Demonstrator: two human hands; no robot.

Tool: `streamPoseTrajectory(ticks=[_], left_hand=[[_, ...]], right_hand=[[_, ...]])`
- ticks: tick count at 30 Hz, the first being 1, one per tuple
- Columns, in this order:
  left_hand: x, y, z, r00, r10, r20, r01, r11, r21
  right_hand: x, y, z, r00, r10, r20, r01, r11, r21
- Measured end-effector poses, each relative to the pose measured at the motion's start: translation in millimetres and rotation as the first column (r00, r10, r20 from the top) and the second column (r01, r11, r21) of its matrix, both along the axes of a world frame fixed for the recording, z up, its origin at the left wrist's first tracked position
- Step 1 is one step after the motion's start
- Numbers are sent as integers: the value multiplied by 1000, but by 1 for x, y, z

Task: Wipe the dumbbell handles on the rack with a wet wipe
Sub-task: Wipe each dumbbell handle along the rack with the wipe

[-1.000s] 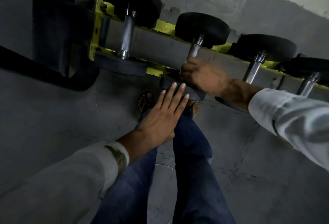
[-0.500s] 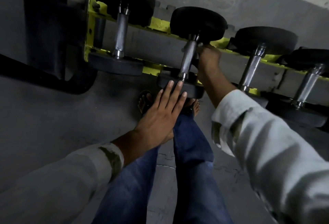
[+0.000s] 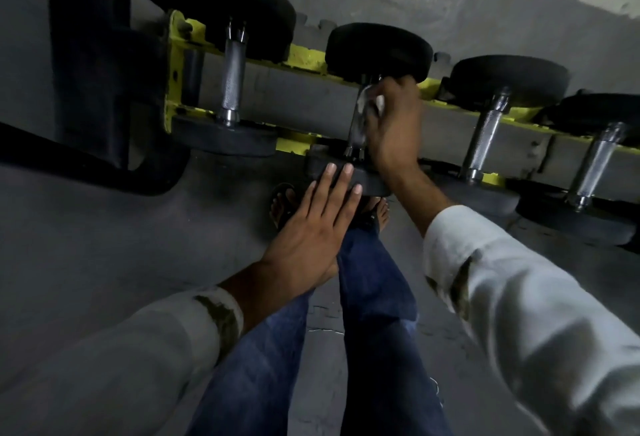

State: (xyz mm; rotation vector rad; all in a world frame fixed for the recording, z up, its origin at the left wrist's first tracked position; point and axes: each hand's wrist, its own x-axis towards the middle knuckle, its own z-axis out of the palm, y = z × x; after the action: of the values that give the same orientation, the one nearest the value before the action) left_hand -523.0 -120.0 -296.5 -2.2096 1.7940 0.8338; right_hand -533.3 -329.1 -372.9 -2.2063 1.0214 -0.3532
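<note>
A yellow rack (image 3: 304, 57) holds several black dumbbells with metal handles. My right hand (image 3: 391, 123) holds a white wet wipe (image 3: 372, 104) against the handle (image 3: 356, 134) of the second dumbbell from the left, near its far head (image 3: 379, 51). The fingers curl round the wipe and hide most of the handle. My left hand (image 3: 311, 231) lies flat with straight fingers, its fingertips resting on that dumbbell's near head (image 3: 322, 165).
The first dumbbell's handle (image 3: 233, 78) is at the left, two more handles (image 3: 485, 137) (image 3: 594, 165) at the right. A black frame (image 3: 90, 64) stands at the far left. My legs and sandalled feet (image 3: 284, 203) stand on grey floor mats.
My right hand slid along the second dumbbell's handle from its near end toward the far head, and the wipe now shows. My left hand stayed on the near head.
</note>
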Motion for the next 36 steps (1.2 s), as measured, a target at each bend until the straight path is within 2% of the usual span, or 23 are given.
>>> streamPoseTrajectory(ticks=[1,2,4,6,7,9,10,11,12,15,17,18,19,21,23,24,25,27,29,31,34,36], left_hand=[[0,0,0,1000,-1,5,1,1000,1],[0,0,1,1000,-3,11,3,1000,5],[0,-1,0,1000,-11,20,10,1000,11],[-1,-1,0,1000,-11,23,11,1000,14],[-1,-2,0,1000,-10,23,10,1000,16],[-3,-1,-1,1000,-3,31,3,1000,12],[-3,-1,-2,999,-1,40,1,1000,5],[-3,-1,-2,999,-2,48,2,1000,0],[-3,-1,-3,999,-3,50,3,1000,0],[-4,-1,-2,998,-9,58,9,1000,-6],[-3,-1,-2,998,-11,64,11,1000,-3],[-3,-2,-2,998,-11,59,11,1000,-1],[-2,-2,-2,998,-11,54,11,1000,-1],[-1,-2,-1,999,-10,50,10,1000,-2],[-1,-2,-2,999,-5,53,6,1000,-12],[-2,-2,-3,999,2,53,-1,1000,-16],[-3,-2,-4,999,10,51,-9,1000,-15],[-5,-3,-6,999,23,48,-22,1000,-11],[-7,-1,-8,998,20,54,-19,1000,-10],[-8,1,-9,998,17,57,-16,1000,-18],[-8,2,-10,999,6,52,-5,1000,-11],[-9,2,-9,999,8,53,-8,1000,-1]], right_hand=[[-3,-3,5,976,177,-126,-193,973,-127],[-3,-7,7,935,265,-237,-315,926,-206],[-4,-19,8,891,283,-356,-399,861,-314],[-9,-17,8,864,346,-365,-457,843,-284],[-13,-15,6,813,454,-365,-555,795,-246],[-19,-16,8,609,679,-409,-788,574,-222],[-16,-22,15,507,726,-465,-861,456,-226],[-9,-31,20,452,726,-518,-892,382,-242],[0,-40,24,429,710,-558,-903,349,-249],[13,-45,30,411,687,-599,-910,342,-233],[5,-31,23,357,774,-523,-930,345,-123],[0,-24,24,365,817,-446,-913,409,2],[-7,-19,24,415,819,-397,-866,489,104],[-21,-17,26,589,732,-342,-732,663,160],[-34,-15,18,783,562,-268,-504,825,257],[-39,-12,13,866,440,-237,-348,872,345],[-43,-9,8,930,292,-225,-164,874,457],[-43,-2,-3,980,10,-201,128,738,662],[-32,-5,-7,961,-194,-200,276,573,772],[-12,-19,-9,923,-338,-186,336,469,817],[15,-41,-11,829,-545,-128,304,246,920],[16,-36,-11,846,-503,-179,285,141,948]])
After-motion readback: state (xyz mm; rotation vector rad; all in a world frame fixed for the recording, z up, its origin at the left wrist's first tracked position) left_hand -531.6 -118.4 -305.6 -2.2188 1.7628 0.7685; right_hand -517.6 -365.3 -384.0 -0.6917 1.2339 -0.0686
